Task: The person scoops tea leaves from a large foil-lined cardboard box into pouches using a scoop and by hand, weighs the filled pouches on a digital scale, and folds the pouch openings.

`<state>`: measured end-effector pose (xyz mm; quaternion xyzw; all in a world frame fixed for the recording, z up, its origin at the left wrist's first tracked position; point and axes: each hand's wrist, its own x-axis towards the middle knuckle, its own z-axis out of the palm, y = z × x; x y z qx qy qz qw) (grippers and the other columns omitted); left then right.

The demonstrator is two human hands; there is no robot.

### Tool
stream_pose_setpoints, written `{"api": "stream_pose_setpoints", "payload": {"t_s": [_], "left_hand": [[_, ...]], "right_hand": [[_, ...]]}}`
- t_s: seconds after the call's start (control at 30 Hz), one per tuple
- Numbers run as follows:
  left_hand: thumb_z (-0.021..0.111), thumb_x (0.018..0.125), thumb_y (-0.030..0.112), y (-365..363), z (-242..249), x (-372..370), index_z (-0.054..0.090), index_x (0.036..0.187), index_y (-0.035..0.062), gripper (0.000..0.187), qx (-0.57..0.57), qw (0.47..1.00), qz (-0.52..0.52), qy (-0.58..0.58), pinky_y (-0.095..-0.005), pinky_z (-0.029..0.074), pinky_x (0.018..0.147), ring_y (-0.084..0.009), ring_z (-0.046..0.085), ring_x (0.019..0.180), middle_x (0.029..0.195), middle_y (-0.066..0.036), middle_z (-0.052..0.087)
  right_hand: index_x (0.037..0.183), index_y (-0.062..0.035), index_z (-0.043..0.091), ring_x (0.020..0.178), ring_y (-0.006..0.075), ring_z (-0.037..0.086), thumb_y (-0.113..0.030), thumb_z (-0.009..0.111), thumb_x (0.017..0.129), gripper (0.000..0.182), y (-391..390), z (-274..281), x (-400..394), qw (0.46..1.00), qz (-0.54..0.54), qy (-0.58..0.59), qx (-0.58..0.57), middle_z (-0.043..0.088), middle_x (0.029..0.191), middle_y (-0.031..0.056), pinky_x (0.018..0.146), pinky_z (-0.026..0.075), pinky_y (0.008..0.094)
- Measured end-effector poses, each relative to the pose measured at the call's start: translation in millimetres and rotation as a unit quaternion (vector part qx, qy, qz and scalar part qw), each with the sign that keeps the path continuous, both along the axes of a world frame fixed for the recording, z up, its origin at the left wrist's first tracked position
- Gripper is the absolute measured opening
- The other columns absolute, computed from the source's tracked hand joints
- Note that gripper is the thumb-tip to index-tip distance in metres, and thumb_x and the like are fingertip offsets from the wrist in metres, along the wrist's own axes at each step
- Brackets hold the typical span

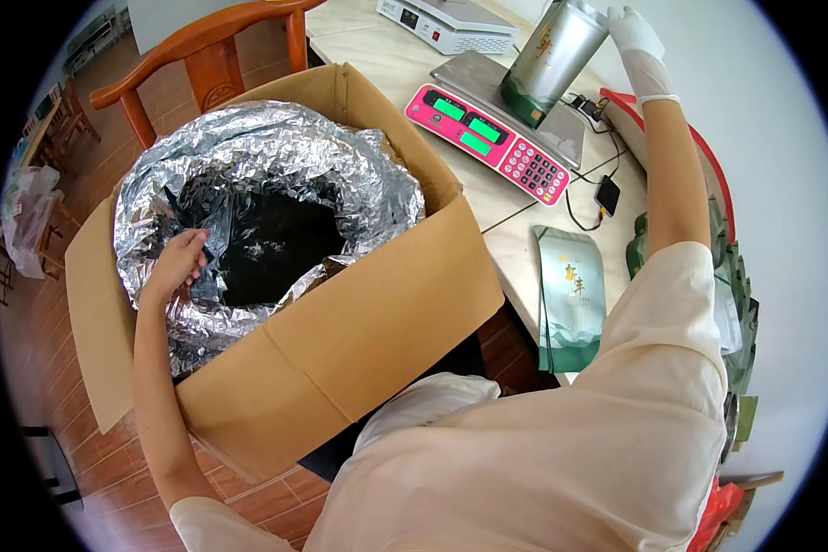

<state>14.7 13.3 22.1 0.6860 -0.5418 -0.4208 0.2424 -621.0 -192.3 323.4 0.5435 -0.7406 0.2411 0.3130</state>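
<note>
Left hand (180, 263) clenches crumpled translucent plastic (217, 235) in the foil-lined brown cardboard box (350, 317)! Inside the counter's (351, 32) box-side edge, a silver-and-green foil pouch (557, 57) rests on the pink scale (474, 133); white-gloved right hand (637, 39) meets its rim, grip unclear.

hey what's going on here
A person's bare left hand appears to grip clear plastic inside a foil liner in a cardboard box, beside dark contents. The gloved right hand is at the top edge of a silver-and-green pouch standing on the pink scale. Another pouch lies on the table.
</note>
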Motion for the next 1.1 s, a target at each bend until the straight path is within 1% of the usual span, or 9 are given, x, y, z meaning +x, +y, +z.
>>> {"api": "stream_pose_setpoints", "payload": {"t_s": [0.3,0.4,0.47,0.5,0.57,0.67,0.83,1.0,1.1], "left_hand": [[0.045,0.096,0.028,-1,1,-1,0.055,0.117,0.0050,0.033,0.011,1.000,-0.001,-0.001,-0.0192,0.034,0.040,-0.0041,0.044,0.047,0.063,0.003,0.051],[0.045,0.096,0.028,0,2,-2,0.055,0.116,0.0047,0.033,0.009,1.000,0.000,0.000,-0.0192,0.034,0.040,-0.0039,0.044,0.047,0.063,0.003,0.051],[0.045,0.096,0.028,1,3,-3,0.055,0.116,0.0046,0.033,0.009,1.000,0.002,-0.002,-0.0194,0.034,0.040,-0.0041,0.044,0.047,0.063,0.003,0.051],[0.045,0.096,0.028,1,4,-3,0.055,0.116,0.0045,0.033,0.009,1.000,0.004,-0.004,-0.0195,0.034,0.040,-0.0043,0.044,0.047,0.063,0.003,0.051],[0.045,0.096,0.028,0,4,-3,0.055,0.117,0.0045,0.033,0.011,1.000,0.002,-0.004,-0.0197,0.034,0.040,-0.0046,0.044,0.048,0.063,0.003,0.051],[0.045,0.096,0.028,-1,1,1,0.055,0.119,0.0045,0.034,0.013,1.000,0.000,-0.001,-0.0202,0.035,0.041,-0.0052,0.044,0.048,0.063,0.003,0.052],[0.045,0.096,0.027,0,0,3,0.054,0.122,0.0045,0.035,-0.007,1.000,0.006,0.007,-0.0205,0.035,0.041,-0.0052,0.045,0.049,0.065,0.002,0.052],[0.044,0.098,0.023,2,6,-12,0.053,0.124,0.0048,0.033,-0.093,0.994,0.007,0.049,-0.0189,0.035,0.040,-0.0038,0.043,0.047,0.066,0.003,0.050],[0.044,0.098,0.024,0,24,-24,0.053,0.125,0.0055,0.033,-0.189,0.977,0.045,0.090,-0.0185,0.036,0.041,-0.0035,0.046,0.051,0.067,0.003,0.049]], "right_hand": [[0.121,-0.0022,0.056,0.113,0.0368,0.054,-0.045,0.046,0.085,0.057,0,-7,-1,1.000,0.003,-0.027,0.003,0.058,0.119,0.0218,0.099,0.041,0.0421],[0.120,-0.0010,0.056,0.110,0.0369,0.055,-0.039,0.048,0.087,0.051,2,-8,-2,0.999,0.011,-0.051,-0.010,0.058,0.119,0.0232,0.095,0.044,0.0424],[0.121,-0.0032,0.056,0.102,0.0313,0.062,-0.058,0.042,0.086,0.067,-17,-12,-26,0.969,0.038,-0.207,0.133,0.063,0.112,0.0191,0.089,0.047,0.0405],[0.121,-0.0032,0.056,0.102,0.0313,0.062,-0.058,0.042,0.086,0.067,-18,-19,-26,0.969,0.038,-0.207,0.133,0.063,0.112,0.0191,0.089,0.047,0.0405],[0.109,-0.0052,0.065,0.106,0.0308,0.060,-0.052,0.042,0.087,0.057,-18,-36,-18,0.963,0.037,-0.240,0.118,0.064,0.110,0.0192,0.091,0.046,0.0395],[0.101,-0.0044,0.069,0.102,0.0327,0.062,-0.051,0.044,0.087,0.054,-12,-57,-7,0.981,0.031,-0.177,0.079,0.066,0.103,0.0192,0.089,0.047,0.0400],[0.102,-0.0049,0.068,0.101,0.0350,0.062,-0.050,0.046,0.087,0.052,-22,-68,-7,0.984,0.050,-0.166,0.028,0.066,0.102,0.0199,0.088,0.047,0.0418],[0.100,-0.0047,0.068,0.098,0.0370,0.061,-0.050,0.045,0.088,0.053,19,-37,51,0.988,0.128,-0.079,-0.041,0.066,0.099,0.0197,0.085,0.047,0.0438],[0.098,-0.0012,0.067,0.086,0.0306,0.065,-0.050,0.053,0.087,0.052,73,-3,107,0.977,0.192,-0.089,-0.040,0.068,0.089,0.0182,0.077,0.048,0.0400]]}}
